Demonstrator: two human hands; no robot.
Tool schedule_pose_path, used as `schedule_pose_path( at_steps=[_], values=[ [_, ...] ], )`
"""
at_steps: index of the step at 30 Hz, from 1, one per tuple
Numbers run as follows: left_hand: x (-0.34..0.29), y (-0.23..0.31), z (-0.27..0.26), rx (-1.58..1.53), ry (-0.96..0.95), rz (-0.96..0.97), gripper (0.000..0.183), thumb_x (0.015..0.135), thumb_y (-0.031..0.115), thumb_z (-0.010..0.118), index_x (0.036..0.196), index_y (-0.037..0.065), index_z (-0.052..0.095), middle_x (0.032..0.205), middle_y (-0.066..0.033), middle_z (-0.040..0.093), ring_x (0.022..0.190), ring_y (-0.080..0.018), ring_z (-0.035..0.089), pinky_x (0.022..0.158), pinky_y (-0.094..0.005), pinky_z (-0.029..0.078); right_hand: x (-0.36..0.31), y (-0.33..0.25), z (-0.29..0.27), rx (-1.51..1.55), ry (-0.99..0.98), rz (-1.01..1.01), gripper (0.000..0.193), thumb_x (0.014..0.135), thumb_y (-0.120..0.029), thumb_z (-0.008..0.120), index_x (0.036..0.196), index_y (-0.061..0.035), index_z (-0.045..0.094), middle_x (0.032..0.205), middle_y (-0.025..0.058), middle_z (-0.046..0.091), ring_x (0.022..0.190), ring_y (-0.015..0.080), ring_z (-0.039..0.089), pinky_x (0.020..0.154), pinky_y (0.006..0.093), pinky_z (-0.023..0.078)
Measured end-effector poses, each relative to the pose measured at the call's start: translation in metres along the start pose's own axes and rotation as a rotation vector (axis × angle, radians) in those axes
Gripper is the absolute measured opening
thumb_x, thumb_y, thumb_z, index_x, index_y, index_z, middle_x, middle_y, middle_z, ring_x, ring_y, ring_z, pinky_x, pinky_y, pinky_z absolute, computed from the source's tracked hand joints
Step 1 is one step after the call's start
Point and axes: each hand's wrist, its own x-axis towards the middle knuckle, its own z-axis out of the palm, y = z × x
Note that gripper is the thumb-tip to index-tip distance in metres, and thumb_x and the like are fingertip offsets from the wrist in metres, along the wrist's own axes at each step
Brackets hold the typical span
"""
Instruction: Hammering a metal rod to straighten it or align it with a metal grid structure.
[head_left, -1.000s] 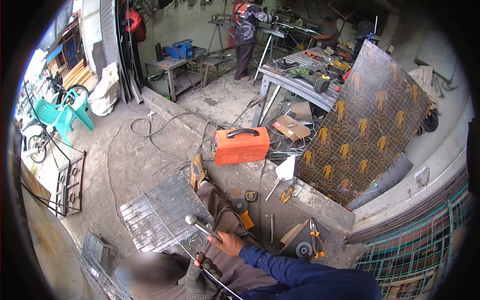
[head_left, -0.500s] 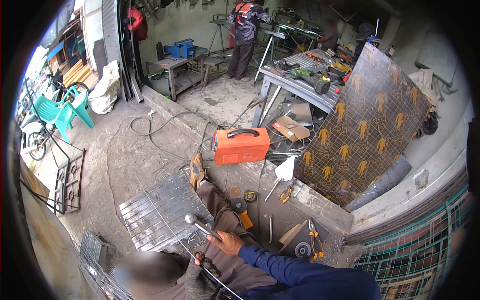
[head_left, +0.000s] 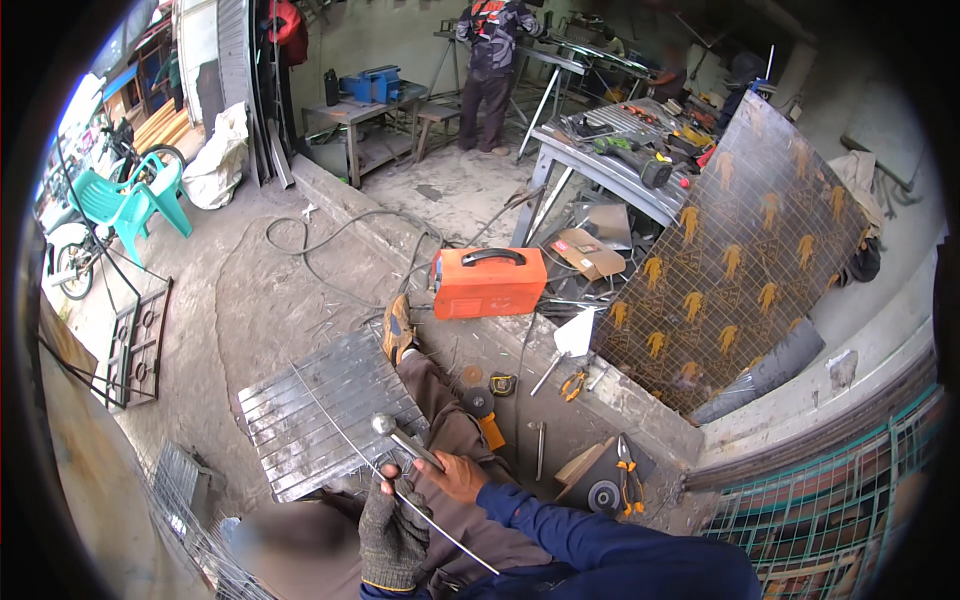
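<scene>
My left hand (head_left: pixel 396 535), in a grey knit glove with bare fingertips, is closed on a long thin metal rod (head_left: pixel 445 533). The rod slants from a ridged metal sheet (head_left: pixel 310 425) on the ground, across my lap, toward my right sleeve. My bare right hand (head_left: pixel 462 478) grips a short metal bar with a round, ball-like head (head_left: pixel 384 425), which may be a hammer. Its head points away to the left, over the sheet's near right corner and close to the rod. Whether the bar touches the rod I cannot tell.
An orange welding machine (head_left: pixel 488 283) with a cable stands ahead. An angle grinder (head_left: pixel 485 415), tape measure (head_left: pixel 502 385) and pliers (head_left: pixel 628 470) lie to the right. Patterned board (head_left: pixel 730 260) leans by a cluttered workbench (head_left: pixel 600 175). A person (head_left: pixel 490 75) stands behind; green chairs (head_left: pixel 120 210) are left.
My gloved left hand has come up and more into view, its fingers around the rod. The right hand keeps its grip on the bar, and the view has shifted slightly.
</scene>
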Motion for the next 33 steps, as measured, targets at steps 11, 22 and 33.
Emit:
schedule_pose_path(
  at_steps=[11, 22, 33],
  values=[
    [0.034, 0.022, 0.066, -0.012, 0.035, 0.196, 0.031, 0.105, 0.014, 0.050, 0.131, -0.001, 0.055, 0.114, -0.0115, 0.071, 0.101, -0.0235, 0.071, 0.085, -0.0337, 0.062, 0.000, -0.016, -0.010, 0.041, -0.028, 0.098, 0.067, 0.097, -0.067, 0.043, 0.096, -0.0008, 0.057, 0.086, 0.0289, 0.064, 0.088, 0.0501, 0.061, 0.075, 0.0530, 0.047],
    [0.034, 0.004, 0.054, -0.020, 0.024, 0.135, 0.026, 0.105, 0.018, 0.051, 0.126, 0.004, 0.057, 0.106, -0.0105, 0.072, 0.095, -0.0211, 0.073, 0.080, -0.0371, 0.063, -0.003, -0.011, -0.011, 0.016, 0.004, 0.065, 0.065, 0.097, -0.066, 0.045, 0.102, -0.0025, 0.060, 0.090, 0.0282, 0.065, 0.092, 0.0497, 0.062, 0.077, 0.0521, 0.049],
    [0.034, 0.007, 0.058, 0.039, 0.071, 0.144, 0.021, 0.105, 0.021, 0.051, 0.116, 0.005, 0.058, 0.094, -0.0079, 0.073, 0.079, -0.0172, 0.074, 0.067, -0.0291, 0.064, -0.001, -0.019, -0.012, 0.039, 0.061, 0.024, 0.066, 0.096, -0.064, 0.049, 0.099, -0.0004, 0.062, 0.088, 0.0293, 0.065, 0.090, 0.0509, 0.062, 0.074, 0.0516, 0.048]
  ],
)
